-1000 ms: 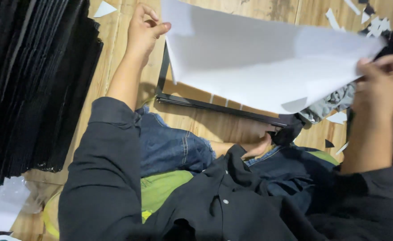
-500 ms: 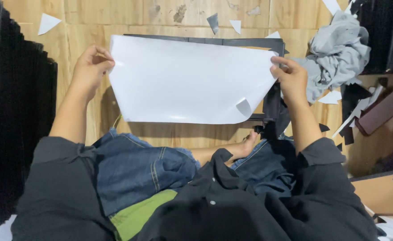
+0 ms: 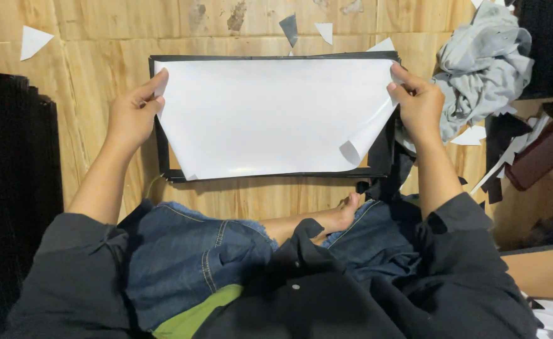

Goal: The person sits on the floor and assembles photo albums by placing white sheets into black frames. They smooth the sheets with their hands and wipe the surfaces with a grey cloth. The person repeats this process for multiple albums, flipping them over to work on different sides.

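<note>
Lowered since half a second ago, the white sheet point(image 3: 270, 116) now lies nearly square over the black frame point(image 3: 161, 150) on the wooden floor point(image 3: 88, 69); the left hand point(image 3: 132, 113) pinches its left edge, the right hand point(image 3: 417, 103) its right edge, fingers closed on the paper; the near right corner curls; seemingly the alignment step; next, matching edges to the frame calls for small, even adjustments.

White sheet point(image 3: 270, 113), black frame point(image 3: 161, 150)
</note>
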